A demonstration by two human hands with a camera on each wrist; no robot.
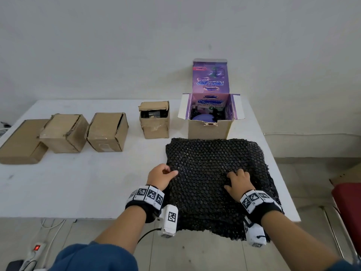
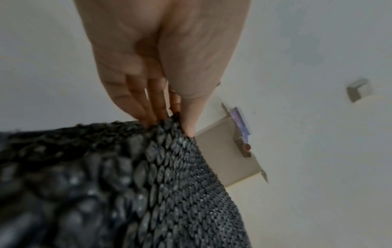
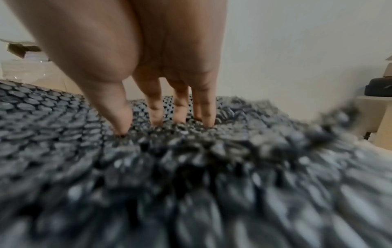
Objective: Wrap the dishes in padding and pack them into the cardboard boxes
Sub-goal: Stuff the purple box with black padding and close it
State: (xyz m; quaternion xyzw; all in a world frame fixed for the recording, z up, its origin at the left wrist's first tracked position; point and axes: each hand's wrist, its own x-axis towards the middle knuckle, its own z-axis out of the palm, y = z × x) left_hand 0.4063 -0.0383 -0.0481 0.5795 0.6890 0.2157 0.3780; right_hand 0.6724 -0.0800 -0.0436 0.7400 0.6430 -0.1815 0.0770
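A black bubble wrap sheet [image 1: 211, 153] lies spread on the right part of the white table [image 1: 93, 184], its near end hanging over the front edge. My left hand [image 1: 163, 177] pinches the sheet's left edge; in the left wrist view the thumb lies on top of the bubble wrap [image 2: 169, 184] and the fingers of the left hand [image 2: 171, 120] under it. My right hand [image 1: 237, 181] presses its fingertips down on the sheet's right half, which the right wrist view shows as the right hand [image 3: 161, 124] on bubble wrap [image 3: 63, 125]. No dish shows on the sheet.
Just behind the wrap stands an open box with purple printed flaps [image 1: 210, 126], a round purple thing [image 1: 203, 116] inside. Left of it: a small half-open brown box [image 1: 155, 122], two closed brown boxes [image 1: 107, 132] [image 1: 64, 133], a flat one [image 1: 21, 141]. A red chair [image 1: 347, 204] stands right.
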